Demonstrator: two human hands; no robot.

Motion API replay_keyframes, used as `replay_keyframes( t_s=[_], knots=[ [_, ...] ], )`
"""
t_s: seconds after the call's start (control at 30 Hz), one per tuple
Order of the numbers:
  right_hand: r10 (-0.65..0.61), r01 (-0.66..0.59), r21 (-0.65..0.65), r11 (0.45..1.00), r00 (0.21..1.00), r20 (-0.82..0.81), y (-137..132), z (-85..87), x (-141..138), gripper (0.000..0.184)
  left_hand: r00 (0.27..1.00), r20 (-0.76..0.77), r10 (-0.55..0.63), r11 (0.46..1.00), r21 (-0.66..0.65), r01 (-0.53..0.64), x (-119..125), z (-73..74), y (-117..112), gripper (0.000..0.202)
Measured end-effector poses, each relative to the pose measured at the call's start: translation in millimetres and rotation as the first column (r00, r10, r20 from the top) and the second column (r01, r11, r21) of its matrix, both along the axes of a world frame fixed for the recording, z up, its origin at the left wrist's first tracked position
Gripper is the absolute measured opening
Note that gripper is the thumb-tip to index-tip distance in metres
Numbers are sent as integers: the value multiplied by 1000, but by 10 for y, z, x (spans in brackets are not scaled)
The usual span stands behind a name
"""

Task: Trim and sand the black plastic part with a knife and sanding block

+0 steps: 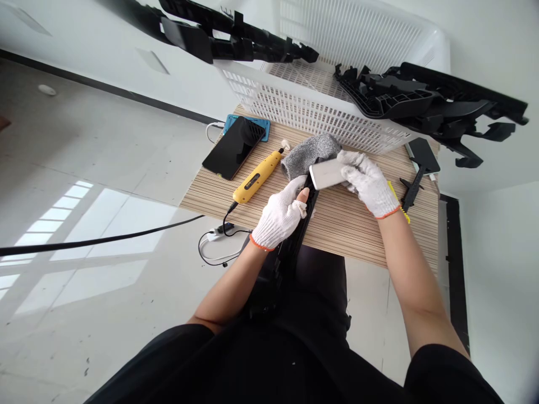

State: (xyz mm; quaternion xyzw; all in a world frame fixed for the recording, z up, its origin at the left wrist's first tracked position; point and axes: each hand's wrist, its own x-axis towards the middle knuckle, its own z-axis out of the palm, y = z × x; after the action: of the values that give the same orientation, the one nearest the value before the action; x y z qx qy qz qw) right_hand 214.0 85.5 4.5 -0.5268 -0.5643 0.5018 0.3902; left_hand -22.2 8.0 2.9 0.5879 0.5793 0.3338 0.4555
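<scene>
As left hand (281,214) grips black strip (300,231), fingers curled closed, right hand (367,182) pinches white block (327,174) near strip's tip; firm hold, level block likely work best.

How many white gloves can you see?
2. One white knitted glove with an orange cuff is on the left hand, holding a long black plastic part; the matching glove is on the right hand, which holds a flat, pale rectangular block.
</scene>
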Motion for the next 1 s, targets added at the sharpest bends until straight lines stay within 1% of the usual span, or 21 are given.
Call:
replay_keyframes(
  t_s=[0.03, 0.07, 0.13, 0.17, 0.27, 0.3, 0.4, 0.43, 0.5, 0.53, 0.57, 0.6, 0.67, 0.7, 0.73, 0.8, 0.87, 0.9, 1.0],
  knots=[
    [11, -11, -8, 1000, 1000, 2, 5, -5, 3, 37, 1000, 4, -4, 1000, -1, 4, -1, 4, -2, 61],
    [-7, 7, -3, 1000, 1000, 2, 7, -8, 2, 37, 1000, 9, -3, 1000, -2, 3, -1, 8, -5, 61],
    [-83, 83, 35, 996, 997, -7, 6, -7, -8, 36, 1000, 13, 5, 1000, 0, -5, -1, 16, -10, 61],
    [-95, 96, 41, 995, 995, -11, 2, -4, -17, 35, 1000, 12, 6, 1000, 2, -6, -1, 19, -11, 60],
    [-12, 12, -4, 1000, 1000, 8, -16, 8, -52, 31, 1000, 13, -6, 1000, 8, 6, -2, 18, -10, 60],
    [-16, 16, -6, 1000, 1000, 16, -22, 13, -63, 30, 1000, 14, -7, 1000, 9, 6, -3, 14, -9, 60],
    [-112, 112, 35, 993, 994, 10, -36, 23, -79, 29, 1000, 18, 10, 1000, 14, -10, -4, -1, -5, 60],
    [-94, 94, 25, 995, 995, 10, -38, 24, -79, 29, 1000, 23, 11, 1000, 16, -11, -3, -4, -5, 59],
    [-9, 9, -8, 1000, 1000, 12, -37, 25, -74, 28, 999, 34, 6, 1000, 12, -7, -3, -6, -6, 59],
    [7, -7, -9, 1000, 1000, 12, -34, 25, -71, 27, 999, 34, 6, 1000, 7, -7, -3, -6, -6, 59],
    [-18, 17, 10, 1000, 1000, 13, -28, 26, -68, 26, 999, 32, 7, 1000, 4, -8, -3, -4, -7, 59],
    [-87, 87, 52, 995, 996, 7, -21, 29, -65, 24, 1000, 28, 9, 1000, 1, -9, -2, -2, -8, 59],
    [-247, 250, 146, 957, 968, -40, -7, 42, -54, 24, 1000, 20, 12, 1000, 1, -12, -2, 2, -9, 59],
    [-289, 296, 168, 940, 955, -68, -3, 52, -45, 25, 1000, 19, 10, 1000, 4, -10, -1, 3, -10, 60],
    [-294, 305, 166, 938, 952, -91, -4, 62, -37, 26, 1000, 20, 8, 1000, 6, -8, 0, 3, -10, 60],
    [-207, 215, 115, 970, 975, -80, -17, 79, -27, 28, 1000, 24, 10, 1000, 7, -11, 2, 2, -11, 60],
    [-121, 122, 91, 988, 993, -12, -40, 83, -39, 25, 999, 35, 14, 1000, 7, -14, 1, -2, -10, 60],
    [-120, 117, 113, 987, 993, 20, -52, 78, -53, 23, 999, 39, 12, 1000, 7, -12, 0, -2, -9, 60],
    [-215, 202, 235, 951, 976, 33, -71, 41, -99, 23, 999, 35, 0, 1000, 11, -1, 2, 9, -10, 59]
  ],
)
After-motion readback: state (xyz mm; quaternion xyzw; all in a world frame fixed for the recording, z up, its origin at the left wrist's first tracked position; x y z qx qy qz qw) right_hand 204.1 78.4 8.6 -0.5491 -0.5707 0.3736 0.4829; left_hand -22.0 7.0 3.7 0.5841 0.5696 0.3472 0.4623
